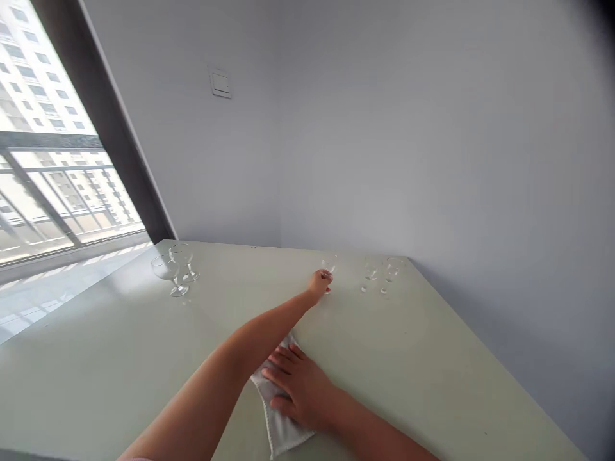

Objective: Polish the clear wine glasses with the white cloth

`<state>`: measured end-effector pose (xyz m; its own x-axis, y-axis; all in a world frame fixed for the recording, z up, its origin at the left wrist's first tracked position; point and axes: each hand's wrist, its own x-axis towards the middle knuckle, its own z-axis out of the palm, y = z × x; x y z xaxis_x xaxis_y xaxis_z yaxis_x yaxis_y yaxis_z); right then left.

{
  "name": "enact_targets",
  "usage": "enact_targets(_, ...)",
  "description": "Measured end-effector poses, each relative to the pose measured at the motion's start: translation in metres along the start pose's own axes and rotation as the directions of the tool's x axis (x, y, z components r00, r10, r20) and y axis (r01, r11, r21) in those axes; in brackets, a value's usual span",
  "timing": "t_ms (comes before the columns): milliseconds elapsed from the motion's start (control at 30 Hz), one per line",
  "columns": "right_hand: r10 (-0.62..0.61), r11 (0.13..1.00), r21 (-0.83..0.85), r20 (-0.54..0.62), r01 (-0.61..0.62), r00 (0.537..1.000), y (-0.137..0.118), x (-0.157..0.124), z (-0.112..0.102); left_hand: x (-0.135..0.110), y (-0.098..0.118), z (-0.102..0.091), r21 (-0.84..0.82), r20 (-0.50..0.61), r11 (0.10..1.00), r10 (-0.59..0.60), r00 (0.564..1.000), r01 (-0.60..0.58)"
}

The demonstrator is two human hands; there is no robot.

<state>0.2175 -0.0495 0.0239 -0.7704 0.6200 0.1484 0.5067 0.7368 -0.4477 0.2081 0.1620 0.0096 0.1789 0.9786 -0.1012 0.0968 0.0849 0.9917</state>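
My left hand (pixel 321 282) is stretched far across the table, its fingers closed around the stem of a clear wine glass (pixel 329 262). The bowl of this glass shows above my fingers, upright. Nearer to me, my right hand (pixel 300 387) lies flat with fingers spread on a white cloth (pixel 283 430). My left forearm passes over the far part of the cloth and hides some of it. To the right of the held glass stand two more clear glasses, a nearer-left glass (pixel 371 270) and a right-hand glass (pixel 393 271).
Two wide-bowled stemmed glasses, a front goblet (pixel 166 269) and a rear goblet (pixel 181 256), stand at the far left of the pale table (pixel 408 371). Grey walls (pixel 346 128) meet behind it. A window (pixel 62 153) is at the left, and a switch (pixel 221 84) is on the wall.
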Motion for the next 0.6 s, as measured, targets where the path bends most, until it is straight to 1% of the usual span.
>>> enact_targets(33,0.006,1.0,0.013,0.03,-0.007,1.0,0.0,0.0,0.0,-0.005,0.0,-0.021,0.008,-0.043,1.0,0.02,0.999,-0.02)
enact_targets(100,0.019,0.999,0.029,0.092,-0.022,0.996,0.0,0.002,0.0,-0.02,0.0,-0.071,0.033,-0.13,0.998,0.06,0.99,-0.056)
enact_targets(200,0.049,0.999,0.015,0.127,-0.051,0.991,-0.001,0.004,0.003,-0.059,-0.004,-0.156,0.081,-0.256,0.993,0.099,0.962,-0.081)
enact_targets(300,0.048,0.999,-0.002,0.121,-0.048,0.991,0.0,0.005,0.007,-0.105,-0.014,-0.234,0.115,-0.406,0.991,0.107,0.908,-0.066)
enact_targets(367,0.036,0.999,-0.003,0.111,-0.036,0.993,0.001,0.006,0.01,-0.131,-0.022,-0.277,0.126,-0.499,0.991,0.106,0.86,-0.049)
enact_targets(400,0.033,0.999,-0.005,0.105,-0.033,0.994,0.001,0.006,0.012,-0.143,-0.026,-0.295,0.129,-0.537,0.991,0.103,0.837,-0.04)
enact_targets(467,0.031,0.999,-0.011,0.099,-0.03,0.995,0.002,0.005,0.013,-0.159,-0.031,-0.324,0.128,-0.597,0.991,0.097,0.796,-0.025)
enact_targets(533,0.031,0.999,-0.02,0.101,-0.03,0.994,0.003,0.005,0.014,-0.169,-0.035,-0.346,0.125,-0.64,0.992,0.092,0.763,-0.014)
enact_targets(600,0.033,0.999,-0.028,0.103,-0.03,0.994,0.003,0.005,0.014,-0.174,-0.036,-0.362,0.124,-0.669,0.992,0.087,0.738,-0.005)
